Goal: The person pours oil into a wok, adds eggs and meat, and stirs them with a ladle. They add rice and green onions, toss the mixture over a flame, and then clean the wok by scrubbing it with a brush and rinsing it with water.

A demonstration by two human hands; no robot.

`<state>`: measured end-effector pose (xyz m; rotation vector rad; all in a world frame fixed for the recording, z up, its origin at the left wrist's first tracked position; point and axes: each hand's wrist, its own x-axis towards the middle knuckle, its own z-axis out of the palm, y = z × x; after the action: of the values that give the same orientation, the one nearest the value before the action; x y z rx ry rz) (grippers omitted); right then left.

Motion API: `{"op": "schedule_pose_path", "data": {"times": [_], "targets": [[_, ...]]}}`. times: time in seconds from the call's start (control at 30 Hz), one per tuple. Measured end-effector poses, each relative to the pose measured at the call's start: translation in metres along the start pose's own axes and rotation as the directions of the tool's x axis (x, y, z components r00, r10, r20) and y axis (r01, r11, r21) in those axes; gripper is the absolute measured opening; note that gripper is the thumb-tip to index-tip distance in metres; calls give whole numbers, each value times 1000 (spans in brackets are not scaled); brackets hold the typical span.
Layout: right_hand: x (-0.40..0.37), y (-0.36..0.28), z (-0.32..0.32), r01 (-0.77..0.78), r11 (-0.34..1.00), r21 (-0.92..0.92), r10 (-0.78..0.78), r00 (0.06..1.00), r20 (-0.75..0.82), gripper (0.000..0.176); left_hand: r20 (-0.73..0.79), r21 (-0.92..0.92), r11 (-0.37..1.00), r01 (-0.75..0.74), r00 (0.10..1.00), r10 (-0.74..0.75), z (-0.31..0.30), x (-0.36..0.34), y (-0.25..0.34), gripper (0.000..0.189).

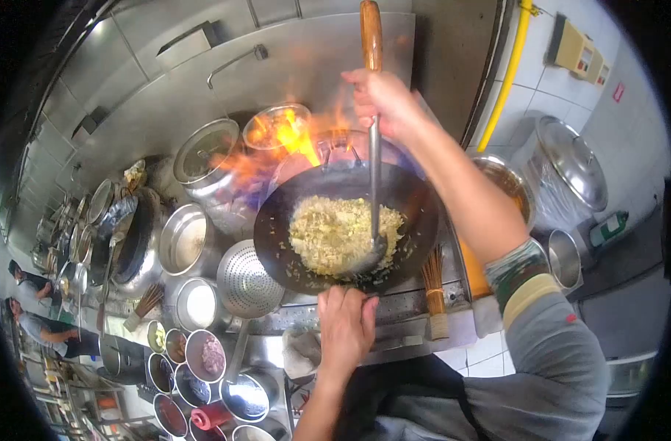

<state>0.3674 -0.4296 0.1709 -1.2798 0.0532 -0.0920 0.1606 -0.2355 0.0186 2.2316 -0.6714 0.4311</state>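
Note:
A dark wok (416,242) is tilted over the burner and holds a heap of yellowish fried rice (328,228) with bits of green. My right hand (385,103) is wrapped round the metal shaft of a long ladle (374,169), just below its wooden handle. The ladle's bowl rests in the rice, slightly blurred. At the wok's near edge, my left hand (344,320) has its fingers curled over the rim; the exact grip is partly hidden. Orange flames (295,136) rise behind the wok's far side.
Left of the wok lie a perforated strainer (249,275), a metal pot (183,239) and several ingredient bowls, one with pinkish pieces (207,356). A bamboo brush (435,290) stands to the right. Beyond it are a lidded pot (571,162) and a yellow pipe (504,81). Two people work far left.

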Motion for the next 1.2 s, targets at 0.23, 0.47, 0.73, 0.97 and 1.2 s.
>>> {"op": "schedule_pose_path", "data": {"times": [0.23,0.47,0.73,0.97,1.2], "targets": [[-41,-3,-7,301,953,45,-300,954,-26,34,70,-82,995,-59,995,65,13,-89,-23,14],[-30,47,34,335,940,-64,-340,937,-82,31,-36,61,998,-27,999,29,39,-28,-53,14],[-60,8,6,391,920,34,-393,917,70,31,-19,28,1000,-10,1000,10,33,-16,-54,14],[-51,92,-16,364,921,137,-381,915,129,31,-1,32,998,48,999,-48,45,5,-68,12],[-27,61,-21,408,893,191,-423,905,42,29,-16,56,998,-3,1000,4,48,6,-72,12]]}}
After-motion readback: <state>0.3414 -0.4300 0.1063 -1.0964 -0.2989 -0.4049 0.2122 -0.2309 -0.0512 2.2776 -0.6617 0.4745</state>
